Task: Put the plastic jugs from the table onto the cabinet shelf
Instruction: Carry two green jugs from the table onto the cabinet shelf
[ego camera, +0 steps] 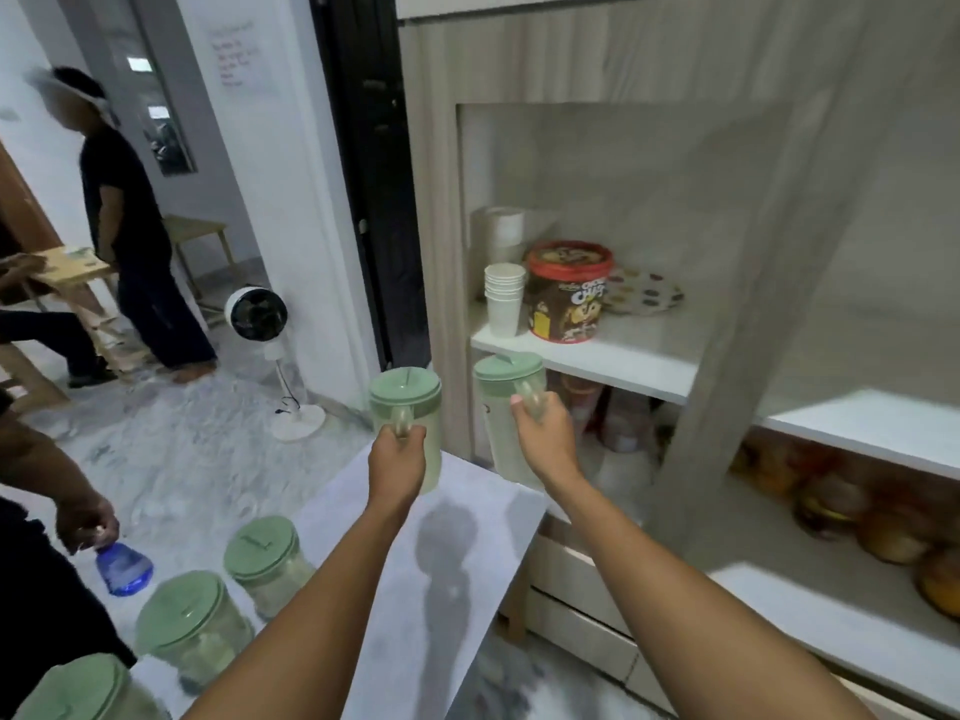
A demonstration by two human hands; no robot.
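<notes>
jugs look light, stiff and empty, best carried by the handle, as now: left hand and right hand each clench one, left jug and right jug raised near the cabinet shelf, three jugs on the table.

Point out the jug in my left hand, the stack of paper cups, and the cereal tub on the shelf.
Left-hand jug [405,389]: head view, green lid.
Paper cups [503,301]: head view, stack's side.
Cereal tub [567,304]: head view, front label.
</notes>
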